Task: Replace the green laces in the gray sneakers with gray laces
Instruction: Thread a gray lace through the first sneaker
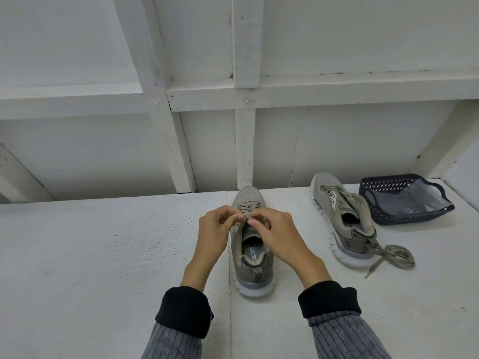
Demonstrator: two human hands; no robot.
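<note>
Head view. Left hand point(215, 229) and right hand point(278, 230) meeting over the near gray sneaker point(252, 244), standing upright on the white worktop point(103, 255) with its toe pointing away. Both grips narrow: fingertips of each hand pinching the gray lace point(246, 215) at the upper eyelets, thumbs and forefingers nearly touching one another at the pinch. Just beyond the grip, lace crossings point(247, 206) already lying over the toe-side eyelets. Just below the grip, toward the wearer, the open collar and printed insole point(255, 252) showing between the two wrists; striped heel tab point(258, 274) and pale sole further back still. Black cuffs point(185, 310) over gray ribbed sleeves point(344, 335) framing the heel on either side.

Well to the right of the grip, second gray sneaker point(342, 221) sitting tilted, toe pointing away and slightly left, its tongue loose and only the toe-side eyelets threaded. Loose lace ends point(394, 256) trailing from its heel side in a small heap on the worktop, apart from the hands. Further right, beside that shoe's collar, a dark blue perforated basket point(383, 213) holding a clear plastic bag point(417, 200); bag contents too indistinct to tell. Beyond the grip, white painted wall framing point(245, 94) rising from the worktop's far edge. Lace colour in both shoes reading as gray-beige.
</note>
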